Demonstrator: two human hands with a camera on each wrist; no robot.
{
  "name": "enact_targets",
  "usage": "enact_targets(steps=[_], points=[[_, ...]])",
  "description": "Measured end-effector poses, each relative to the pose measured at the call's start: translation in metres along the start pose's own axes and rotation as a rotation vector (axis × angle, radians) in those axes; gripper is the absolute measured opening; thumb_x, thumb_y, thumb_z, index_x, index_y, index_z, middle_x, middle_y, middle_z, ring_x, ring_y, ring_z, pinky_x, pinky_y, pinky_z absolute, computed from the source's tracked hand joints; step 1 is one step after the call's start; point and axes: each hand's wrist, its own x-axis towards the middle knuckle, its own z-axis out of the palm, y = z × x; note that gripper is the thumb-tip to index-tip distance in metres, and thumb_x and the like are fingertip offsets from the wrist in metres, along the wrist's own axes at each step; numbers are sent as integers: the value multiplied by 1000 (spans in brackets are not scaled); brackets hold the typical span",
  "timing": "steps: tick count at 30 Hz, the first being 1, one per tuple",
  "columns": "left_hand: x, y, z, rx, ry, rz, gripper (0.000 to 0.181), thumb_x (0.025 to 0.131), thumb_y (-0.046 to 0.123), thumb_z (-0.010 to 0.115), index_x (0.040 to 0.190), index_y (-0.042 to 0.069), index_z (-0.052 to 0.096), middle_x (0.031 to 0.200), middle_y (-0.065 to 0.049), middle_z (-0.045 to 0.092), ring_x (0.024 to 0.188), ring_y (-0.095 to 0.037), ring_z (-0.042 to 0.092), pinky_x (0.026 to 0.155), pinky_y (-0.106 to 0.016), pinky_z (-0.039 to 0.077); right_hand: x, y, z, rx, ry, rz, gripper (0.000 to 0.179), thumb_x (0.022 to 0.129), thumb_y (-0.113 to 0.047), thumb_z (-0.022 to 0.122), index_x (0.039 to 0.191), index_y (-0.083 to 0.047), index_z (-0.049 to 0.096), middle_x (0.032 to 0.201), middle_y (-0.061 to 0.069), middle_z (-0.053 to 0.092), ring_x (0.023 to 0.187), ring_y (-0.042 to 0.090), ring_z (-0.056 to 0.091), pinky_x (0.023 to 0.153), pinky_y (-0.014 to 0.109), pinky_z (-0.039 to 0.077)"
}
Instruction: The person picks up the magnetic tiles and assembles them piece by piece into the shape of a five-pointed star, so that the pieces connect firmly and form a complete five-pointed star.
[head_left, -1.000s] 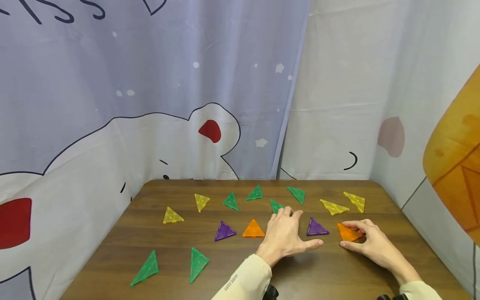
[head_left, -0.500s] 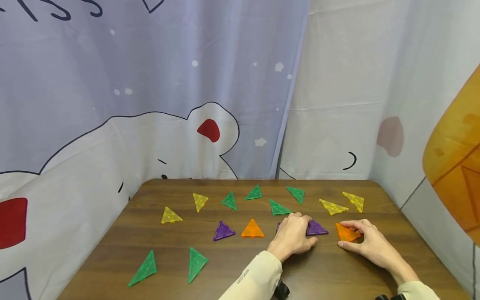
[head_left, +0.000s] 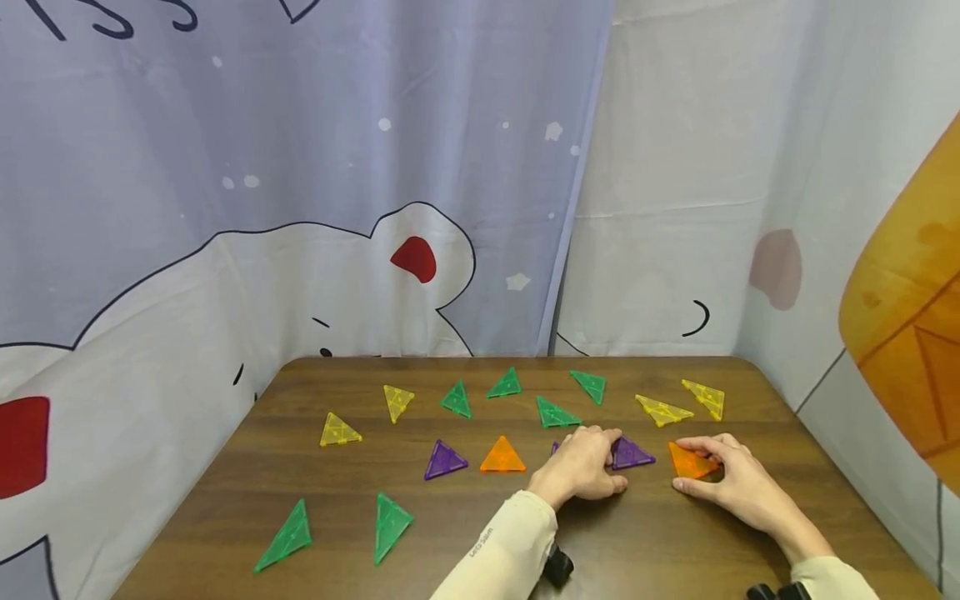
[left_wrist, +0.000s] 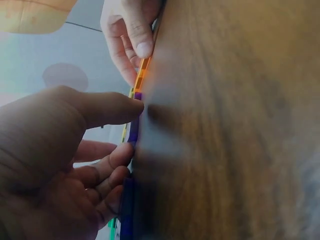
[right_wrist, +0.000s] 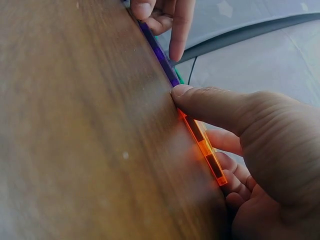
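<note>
Head view: an orange triangle lies flat on the counter, toward its right side, pinched between the right hand's thumb and fingers, probably edgewise because it is so thin. Just beside it, the left hand grips a purple triangle likewise, thumb nearer the person. Both hands rest low, backs upward.
</note>
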Motion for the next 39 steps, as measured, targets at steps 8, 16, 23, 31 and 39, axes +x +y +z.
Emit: enact_targets(steps=[8, 16, 23, 31, 39], points=[[6, -4, 1, -26, -54, 28, 75, 83, 27, 75, 150, 14, 43, 82, 13, 53, 104, -11, 54, 89, -20, 43, 0, 4, 3, -9, 0, 0, 64, 77, -55, 79, 131, -23, 64, 105, 0, 56, 98, 18, 48, 80, 36, 40], [9, -5, -1, -21, -50, 20, 65, 81, 14, 69, 144, 15, 51, 108, 5, 65, 98, -6, 57, 83, -15, 44, -1, 4, 4, -1, -17, 6, 65, 78, -55, 79, 133, -25, 64, 104, 0, 55, 97, 19, 48, 79, 37, 40], [5, -4, -3, -117, -2, -46, 56, 79, 32, 83, 127, 16, 60, 75, 14, 52, 68, 0, 50, 60, -15, 41, -1, 1, 1, 0, -3, -10, 62, 78, -53, 80, 131, -24, 64, 102, 0, 55, 96, 19, 47, 78, 37, 40], [4, 0, 2, -90, 39, -111, 53, 74, 49, 85, 110, 19, 60, 94, 7, 63, 87, -5, 56, 77, -20, 48, 0, 0, 4, 12, -16, -19, 63, 78, -53, 80, 132, -23, 64, 102, 0, 54, 97, 19, 48, 79, 36, 41], [4, 2, 5, -73, 64, -114, 53, 74, 52, 84, 112, 22, 62, 104, 5, 65, 98, -9, 58, 85, -24, 49, 1, -6, 6, 17, -45, -11, 68, 77, -54, 79, 136, -25, 61, 97, 1, 50, 89, 19, 44, 74, 34, 36]])
